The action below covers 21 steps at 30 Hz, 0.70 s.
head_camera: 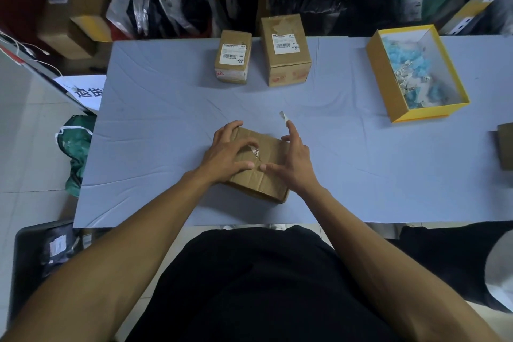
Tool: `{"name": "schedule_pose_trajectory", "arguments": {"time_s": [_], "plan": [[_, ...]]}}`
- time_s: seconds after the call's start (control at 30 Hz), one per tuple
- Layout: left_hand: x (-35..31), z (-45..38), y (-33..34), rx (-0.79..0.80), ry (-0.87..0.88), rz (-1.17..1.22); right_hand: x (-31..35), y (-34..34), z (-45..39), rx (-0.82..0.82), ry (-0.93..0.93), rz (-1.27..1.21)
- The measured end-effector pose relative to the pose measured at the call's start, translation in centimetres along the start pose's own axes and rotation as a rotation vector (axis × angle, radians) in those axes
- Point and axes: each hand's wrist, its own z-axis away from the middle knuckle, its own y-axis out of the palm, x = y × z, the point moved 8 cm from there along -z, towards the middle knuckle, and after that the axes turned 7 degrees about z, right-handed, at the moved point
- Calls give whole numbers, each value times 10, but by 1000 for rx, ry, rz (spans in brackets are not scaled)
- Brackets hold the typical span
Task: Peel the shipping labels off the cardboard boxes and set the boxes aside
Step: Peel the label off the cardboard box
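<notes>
A brown cardboard box lies near the front of the table with a small torn label remnant on its top. My left hand rests on the box's left side, fingers curled over the top. My right hand hovers at the box's right side, fingers apart, thumb touching the top. A small scrap of peeled label sticks to my right index fingertip. Two more cardboard boxes stand at the back, each with a white shipping label on top.
A yellow open box holding peeled label scraps sits at the right. Another cardboard box shows at the right edge. The table has a light blue cloth. Parcels and bags line the shelf behind and the floor at left.
</notes>
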Motion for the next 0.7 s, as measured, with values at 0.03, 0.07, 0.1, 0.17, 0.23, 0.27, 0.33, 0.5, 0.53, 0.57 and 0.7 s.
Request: {"name": "schedule_pose_trajectory", "arguments": {"time_s": [0.03,0.07,0.1,0.17,0.23,0.27,0.33,0.5,0.53,0.57,0.7], "plan": [[0,0,0,2,-3,-4,0,1,0,3,7,1],[1,0,0,2,-6,-8,0,1,0,8,6,5],[1,0,1,3,-9,-10,0,2,0,20,0,12],[3,2,2,-3,-18,-5,3,0,-5,63,-43,42],[5,10,5,-38,-53,-20,9,-9,-17,79,-103,122],[8,15,8,-71,-84,-34,11,-16,-26,53,-126,186],[10,29,14,-174,-140,-45,15,-30,-39,-33,-115,286],[9,44,19,-332,-129,-8,25,-24,-23,-179,-115,452],[9,43,19,-325,-124,9,23,-22,-18,-195,-111,449],[10,42,19,-316,-113,23,20,-22,-14,-199,-104,423],[8,32,16,-273,-89,95,9,-20,-12,-167,-65,254]]}}
